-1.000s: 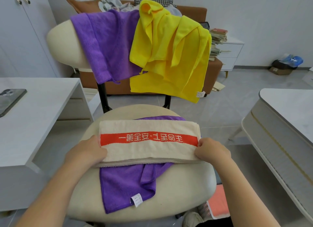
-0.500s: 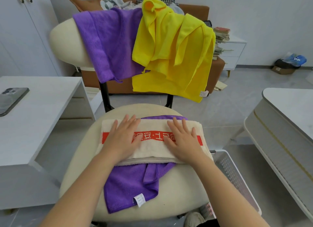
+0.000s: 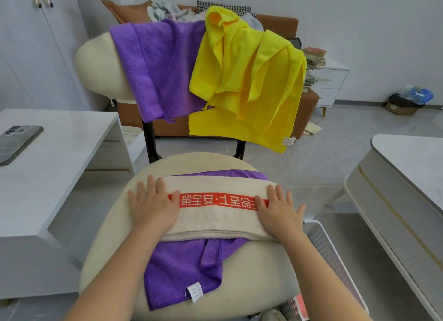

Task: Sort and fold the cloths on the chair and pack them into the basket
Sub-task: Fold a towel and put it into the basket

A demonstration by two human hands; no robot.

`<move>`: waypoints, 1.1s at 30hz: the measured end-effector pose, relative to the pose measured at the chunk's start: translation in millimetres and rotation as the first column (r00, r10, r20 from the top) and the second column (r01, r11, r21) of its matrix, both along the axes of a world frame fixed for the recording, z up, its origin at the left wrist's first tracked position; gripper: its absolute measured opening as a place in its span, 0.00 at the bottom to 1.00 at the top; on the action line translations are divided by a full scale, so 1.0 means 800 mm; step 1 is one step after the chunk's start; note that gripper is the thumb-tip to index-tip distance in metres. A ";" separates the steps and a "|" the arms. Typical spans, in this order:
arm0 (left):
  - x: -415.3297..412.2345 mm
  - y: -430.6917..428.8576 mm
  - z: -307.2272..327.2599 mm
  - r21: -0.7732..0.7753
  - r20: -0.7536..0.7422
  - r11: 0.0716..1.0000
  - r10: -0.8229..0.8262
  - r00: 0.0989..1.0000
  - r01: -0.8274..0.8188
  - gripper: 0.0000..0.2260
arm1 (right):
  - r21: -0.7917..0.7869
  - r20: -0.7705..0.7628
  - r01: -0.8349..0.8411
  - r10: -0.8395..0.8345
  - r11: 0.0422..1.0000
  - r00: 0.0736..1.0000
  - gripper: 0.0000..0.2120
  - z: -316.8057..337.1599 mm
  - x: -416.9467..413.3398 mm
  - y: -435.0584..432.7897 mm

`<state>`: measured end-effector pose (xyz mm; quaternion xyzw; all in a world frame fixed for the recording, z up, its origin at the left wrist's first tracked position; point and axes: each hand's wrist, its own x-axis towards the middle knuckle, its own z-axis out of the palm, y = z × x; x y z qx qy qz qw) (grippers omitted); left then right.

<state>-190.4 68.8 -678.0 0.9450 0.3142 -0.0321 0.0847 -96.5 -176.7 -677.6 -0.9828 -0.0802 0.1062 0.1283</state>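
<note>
On chair seat [image 3: 251, 280]: folded towel [image 3: 215, 217] atop flat cloth [image 3: 182, 270]; left hand [image 3: 153, 205] on towel's left end, right hand [image 3: 278, 212] on right end. Over backrest [image 3: 96, 64]: draped cloth [image 3: 155, 69] at left, second draped cloth [image 3: 251, 81] at right, overlapping it. Basket [image 3: 328, 248]: right of seat, lower down.

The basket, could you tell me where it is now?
Head view, lower right: the basket stands beside the chair seat, below the right hand.

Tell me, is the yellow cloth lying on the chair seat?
No, the yellow cloth hangs over the chair's backrest beside a purple cloth.

Bright, even, soft-shadowed daylight; sharp centre, slight softness and wide-angle bending toward the edges.
</note>
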 end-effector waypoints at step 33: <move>0.013 0.014 -0.005 -0.022 0.014 0.998 -0.058 0.998 0.058 0.29 | -0.019 0.065 0.026 -0.025 0.999 0.998 0.30 -0.007 0.010 0.019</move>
